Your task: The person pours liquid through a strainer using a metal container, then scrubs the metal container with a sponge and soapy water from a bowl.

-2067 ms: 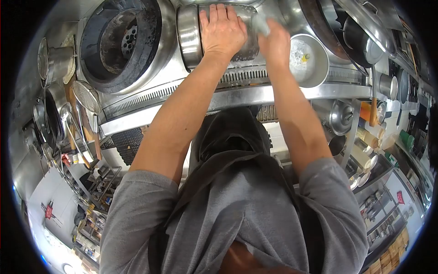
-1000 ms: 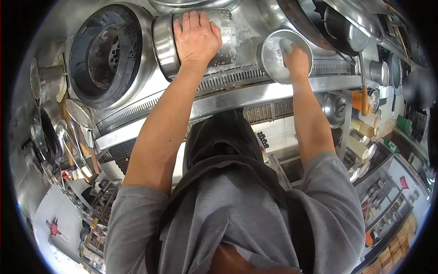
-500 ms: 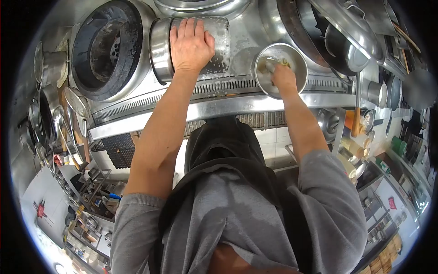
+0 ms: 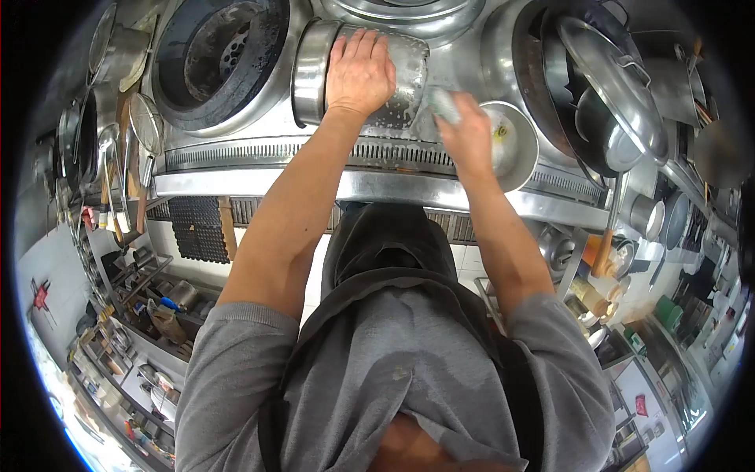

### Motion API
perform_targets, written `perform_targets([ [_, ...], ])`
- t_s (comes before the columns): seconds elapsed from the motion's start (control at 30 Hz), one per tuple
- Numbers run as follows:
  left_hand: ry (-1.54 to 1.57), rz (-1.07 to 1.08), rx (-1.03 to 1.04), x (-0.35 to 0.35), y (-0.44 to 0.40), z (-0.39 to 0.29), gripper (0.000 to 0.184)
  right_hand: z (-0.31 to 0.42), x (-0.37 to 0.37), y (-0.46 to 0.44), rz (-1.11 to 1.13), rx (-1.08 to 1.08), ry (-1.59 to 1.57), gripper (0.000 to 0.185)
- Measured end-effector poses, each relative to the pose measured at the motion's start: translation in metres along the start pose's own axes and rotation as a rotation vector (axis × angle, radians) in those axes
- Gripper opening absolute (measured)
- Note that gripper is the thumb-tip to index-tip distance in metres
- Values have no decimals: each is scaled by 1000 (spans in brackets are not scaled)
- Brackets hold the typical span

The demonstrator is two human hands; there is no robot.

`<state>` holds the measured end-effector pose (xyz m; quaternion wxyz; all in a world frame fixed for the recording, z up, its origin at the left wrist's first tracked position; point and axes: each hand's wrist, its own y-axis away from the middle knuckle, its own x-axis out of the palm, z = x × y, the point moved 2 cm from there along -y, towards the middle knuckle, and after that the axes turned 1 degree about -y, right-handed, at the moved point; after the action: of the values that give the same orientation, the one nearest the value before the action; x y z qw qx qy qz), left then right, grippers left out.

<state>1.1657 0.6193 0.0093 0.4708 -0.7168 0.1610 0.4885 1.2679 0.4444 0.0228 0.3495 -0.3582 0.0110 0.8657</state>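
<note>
A steel cooking pot (image 4: 403, 79) lies on its side on the stove top, its wall streaked with suds. My left hand (image 4: 362, 72) rests on it from above, fingers stretched flat along the curved metal. To the right of the pot's base, my right hand (image 4: 469, 140) is closed round a pale green and white scrubbing sponge (image 4: 445, 105), blurred by motion. Whether the sponge touches the pot I cannot tell. Partly behind my right hand stands a steel bowl (image 4: 515, 149) with a little liquid and yellow-green bits in it.
An open burner ring (image 4: 222, 59) lies left of the pot, and a large wok (image 4: 543, 86) with a tilted metal lid (image 4: 612, 82) stands at right. A slotted drain (image 4: 275, 151) and steel rail (image 4: 259, 183) run along the front. Strainers (image 4: 146, 124) hang at left.
My right hand has come out of the bowl with the sponge and moved left towards the pot. My left hand stays on the pot. The camera view has shifted a little.
</note>
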Motion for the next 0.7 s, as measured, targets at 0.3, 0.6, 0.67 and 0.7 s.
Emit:
perform_targets([
  [0.3, 28, 2, -5, 1, 1, 3, 33, 1, 38, -71, -36, -120, 175, 35],
  [0.6, 37, -4, -3, 1, 5, 2, 31, -2, 37, -48, -58, -23, 55, 34],
  [0.67, 30, -19, 2, 1, 0, 3, 31, -2, 35, -52, -46, 10, 89, 34],
  [0.7, 36, -14, -3, 0, 2, 2, 31, -2, 35, -52, -21, 48, 124, 35],
])
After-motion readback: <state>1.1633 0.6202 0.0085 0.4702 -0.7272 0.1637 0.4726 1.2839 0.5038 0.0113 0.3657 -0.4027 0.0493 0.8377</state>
